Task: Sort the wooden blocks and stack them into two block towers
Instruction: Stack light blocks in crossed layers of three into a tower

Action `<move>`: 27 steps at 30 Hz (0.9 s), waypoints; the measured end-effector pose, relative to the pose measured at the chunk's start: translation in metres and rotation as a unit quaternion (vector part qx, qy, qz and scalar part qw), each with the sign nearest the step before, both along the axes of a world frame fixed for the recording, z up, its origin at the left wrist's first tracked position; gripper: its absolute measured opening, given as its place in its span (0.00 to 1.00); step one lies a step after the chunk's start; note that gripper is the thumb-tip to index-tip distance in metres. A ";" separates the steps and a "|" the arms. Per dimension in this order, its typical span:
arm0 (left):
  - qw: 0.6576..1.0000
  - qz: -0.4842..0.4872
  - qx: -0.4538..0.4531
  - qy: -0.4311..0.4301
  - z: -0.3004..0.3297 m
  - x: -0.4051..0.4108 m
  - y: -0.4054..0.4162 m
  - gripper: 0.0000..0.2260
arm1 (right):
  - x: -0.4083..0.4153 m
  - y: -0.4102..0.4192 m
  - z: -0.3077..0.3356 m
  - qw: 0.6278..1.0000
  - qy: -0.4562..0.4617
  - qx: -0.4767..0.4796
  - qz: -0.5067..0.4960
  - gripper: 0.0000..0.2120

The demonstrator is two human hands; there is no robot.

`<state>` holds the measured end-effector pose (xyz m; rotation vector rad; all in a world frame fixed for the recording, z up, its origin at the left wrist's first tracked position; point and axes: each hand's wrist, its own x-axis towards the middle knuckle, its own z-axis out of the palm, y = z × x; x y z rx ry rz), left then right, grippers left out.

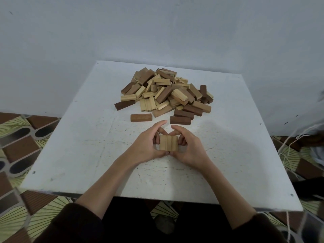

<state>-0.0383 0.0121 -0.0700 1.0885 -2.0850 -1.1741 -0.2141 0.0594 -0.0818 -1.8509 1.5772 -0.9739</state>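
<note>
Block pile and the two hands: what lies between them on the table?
Head view: two dark brown blocks lie apart between the pile and the hands; otherwise bare table.

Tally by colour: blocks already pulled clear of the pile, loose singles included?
Light pine rectangular wooden blocks, side by side between the left hand and right hand: 3
Dark brown rectangular wooden blocks lying alone before the mixed heap: 2
Total: 5

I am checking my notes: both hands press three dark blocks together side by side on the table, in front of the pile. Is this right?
Not quite. The head view shows the three blocks are light wood, not dark. The rest holds: left hand and right hand press them side by side on the table, in front of the pile.
</note>
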 end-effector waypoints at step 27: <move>0.999 -0.017 -0.028 0.013 -0.004 0.002 0.000 0.40 | 0.003 0.004 0.000 1.000 0.022 -0.019 0.009 0.35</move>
